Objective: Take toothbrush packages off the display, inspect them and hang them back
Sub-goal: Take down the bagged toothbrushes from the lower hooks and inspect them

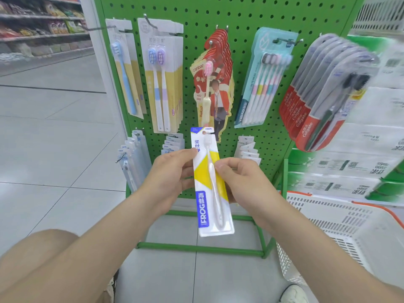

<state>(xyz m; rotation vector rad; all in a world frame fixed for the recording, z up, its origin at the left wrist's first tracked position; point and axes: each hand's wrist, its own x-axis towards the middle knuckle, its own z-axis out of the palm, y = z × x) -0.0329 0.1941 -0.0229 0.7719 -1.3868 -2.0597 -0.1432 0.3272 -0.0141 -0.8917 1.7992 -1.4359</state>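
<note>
I hold a white, yellow and blue FROG toothbrush package [209, 182] upright in front of the green pegboard display [240, 18]. My left hand [172, 173] grips its left edge, thumb near the top. My right hand [238, 178] pinches its right edge at the middle. The package is off the hooks, with its front facing me. Behind it, on the lower row, hang stacks of similar packages [172, 145], partly hidden by my hands.
The upper hooks carry blue single brushes [125, 73], twin packs [161, 79], red canban packs [215, 84], a multi-brush pack [262, 79] and Colgate packs [323, 95]. A white basket [341, 232] sits at lower right. Boxed goods stack to the right; an aisle opens on the left.
</note>
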